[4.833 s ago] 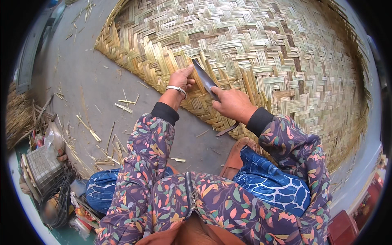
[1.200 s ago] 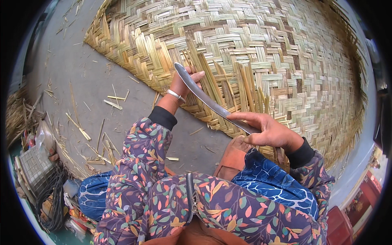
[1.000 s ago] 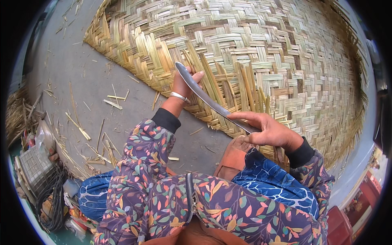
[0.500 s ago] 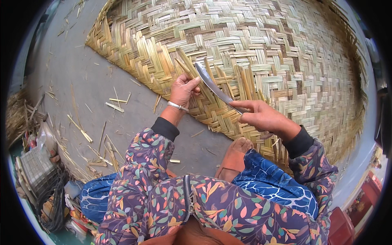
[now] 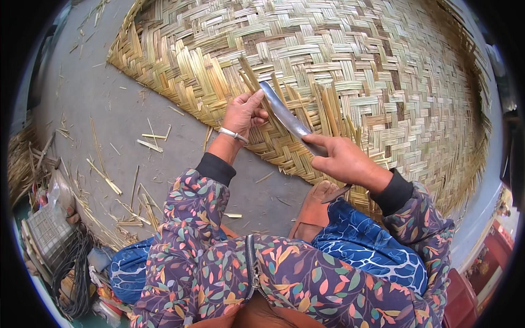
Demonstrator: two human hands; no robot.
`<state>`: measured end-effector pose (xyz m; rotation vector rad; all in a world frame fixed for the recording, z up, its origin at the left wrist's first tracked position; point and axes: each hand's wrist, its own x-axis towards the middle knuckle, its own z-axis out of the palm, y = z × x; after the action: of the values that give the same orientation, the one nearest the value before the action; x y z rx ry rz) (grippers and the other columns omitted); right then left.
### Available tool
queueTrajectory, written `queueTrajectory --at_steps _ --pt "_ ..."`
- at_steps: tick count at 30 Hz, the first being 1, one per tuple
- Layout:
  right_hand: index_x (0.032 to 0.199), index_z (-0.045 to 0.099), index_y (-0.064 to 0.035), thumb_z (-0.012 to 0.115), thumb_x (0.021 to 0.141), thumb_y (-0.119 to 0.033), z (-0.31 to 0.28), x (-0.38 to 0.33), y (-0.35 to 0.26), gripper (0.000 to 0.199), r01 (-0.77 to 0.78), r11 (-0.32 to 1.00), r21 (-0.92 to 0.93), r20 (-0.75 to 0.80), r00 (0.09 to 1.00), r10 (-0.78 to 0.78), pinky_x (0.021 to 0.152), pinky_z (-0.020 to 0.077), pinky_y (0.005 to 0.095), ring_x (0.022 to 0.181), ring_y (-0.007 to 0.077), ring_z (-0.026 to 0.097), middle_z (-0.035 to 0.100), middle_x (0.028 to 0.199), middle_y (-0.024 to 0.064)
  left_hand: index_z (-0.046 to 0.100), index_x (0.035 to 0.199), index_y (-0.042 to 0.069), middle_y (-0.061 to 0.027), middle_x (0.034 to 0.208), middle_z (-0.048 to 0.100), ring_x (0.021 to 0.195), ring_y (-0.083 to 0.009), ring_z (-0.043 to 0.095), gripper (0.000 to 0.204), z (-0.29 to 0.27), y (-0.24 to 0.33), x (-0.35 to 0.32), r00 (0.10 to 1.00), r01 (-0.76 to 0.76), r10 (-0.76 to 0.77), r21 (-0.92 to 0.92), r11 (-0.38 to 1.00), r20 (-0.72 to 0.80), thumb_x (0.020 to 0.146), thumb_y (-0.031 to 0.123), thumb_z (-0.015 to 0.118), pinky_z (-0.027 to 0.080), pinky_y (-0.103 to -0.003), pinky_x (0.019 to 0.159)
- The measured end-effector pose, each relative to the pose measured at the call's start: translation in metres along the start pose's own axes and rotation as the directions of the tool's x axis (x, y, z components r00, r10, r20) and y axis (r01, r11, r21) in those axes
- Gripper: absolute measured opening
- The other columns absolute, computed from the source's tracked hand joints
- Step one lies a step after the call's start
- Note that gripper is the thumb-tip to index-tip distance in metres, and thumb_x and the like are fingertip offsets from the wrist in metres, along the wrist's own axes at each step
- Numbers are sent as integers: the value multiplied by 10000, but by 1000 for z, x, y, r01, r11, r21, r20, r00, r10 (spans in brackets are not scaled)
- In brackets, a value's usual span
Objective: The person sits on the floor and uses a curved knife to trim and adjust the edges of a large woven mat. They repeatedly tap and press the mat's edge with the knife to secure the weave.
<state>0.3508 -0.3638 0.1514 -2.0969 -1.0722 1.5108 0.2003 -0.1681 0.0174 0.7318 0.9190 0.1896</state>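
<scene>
A large woven bamboo mat [image 5: 361, 71] lies before me, its near edge folded into a braided border. Loose strip ends stand up from that border. My left hand [image 5: 244, 116] is closed on a bamboo strip [image 5: 249, 72] at the edge, the thumb pressing near the blade's tip. In my right hand [image 5: 347, 160] is a curved knife [image 5: 290, 119], its index finger laid along the blade. The blade slants up to the left across the standing strips, its tip beside my left thumb. Most of the handle is hidden under my palm; a dark curved end shows below it.
Cut bamboo scraps [image 5: 149, 145] litter the grey floor [image 5: 180, 142] on the left. A wire basket [image 5: 50, 227] and coiled black cable [image 5: 76, 273] lie at the lower left. My sandalled foot [image 5: 313, 210] is by the mat's near edge. Something red [image 5: 459, 300] stands at the lower right.
The knife has turned so more of its flat side shows. Both hands have shifted slightly left, the left thumb now up by the blade's tip.
</scene>
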Motion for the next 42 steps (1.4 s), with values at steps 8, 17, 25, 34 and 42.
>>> queueTrajectory --at_steps 8,17,25,34,42 --pt "1312 550 -84 619 785 -243 28 26 9 554 49 976 -213 -193 977 -91 683 509 475 713 389 652 652 759 227 642 885 83 -2 662 640 518 -76 621 250 7 5 1 990 -21 38 129 991 -133 903 324 705 475 -193 429" --pt "1349 523 -154 624 770 -271 34 59 13 600 54 945 -321 -233 963 -134 666 523 467 697 360 660 669 730 152 582 789 117 19 597 583 449 -70 567 250 18 22 -7 986 141 -130 104 985 -101 902 301 708 423 -204 395" --pt "1362 500 -184 618 765 -289 29 61 13 617 40 939 -343 -198 974 -114 694 520 504 729 403 659 668 762 212 573 773 123 60 582 521 417 -44 512 220 23 15 -23 952 283 -274 51 958 -132 878 237 729 392 -200 351" --pt "1364 496 -180 613 768 -287 27 61 13 617 56 942 -332 -173 978 -119 691 519 510 731 415 655 668 774 227 582 758 117 53 580 533 400 -34 488 199 25 11 -26 912 395 -386 47 917 -136 876 202 719 365 -194 339" --pt "1369 493 -174 617 763 -277 26 59 12 628 58 938 -342 -171 978 -123 691 523 500 737 406 660 672 780 218 588 779 127 53 590 538 399 -30 448 183 26 15 -4 895 435 -431 16 900 -114 884 221 705 321 -207 341"
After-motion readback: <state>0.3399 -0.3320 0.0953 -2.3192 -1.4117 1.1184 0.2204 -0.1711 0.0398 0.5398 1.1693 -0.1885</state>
